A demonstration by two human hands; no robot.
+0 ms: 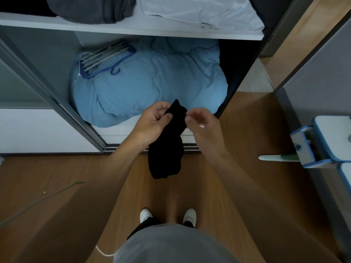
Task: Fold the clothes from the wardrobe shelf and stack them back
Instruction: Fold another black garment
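A person stands facing an open wardrobe, both hands raised in front of its lower compartment. The left hand has its fingers curled round the upper part of a small black garment, thumb pressed against the cloth. The right hand is blurred; its fingertips are drawn together at the garment's upper right edge, seemingly pinching it, though the grip is not sharp enough to be certain. The garment hangs down from the hands, bunched and limp, its lower end dangling above the wooden floor just in front of the wardrobe's sliding-door track.

On the white wardrobe shelf above, a dark grey folded cloth lies toward the left and a white crumpled cloth toward the right, near the shelf's front edge. Below the shelf, a large light blue duvet fills the lower compartment, and a bundle of hangers with a blue one outermost rests on its left rear part.

At the right edge stands a blue and white mop fixture. The person's white shoes are on the floor below.
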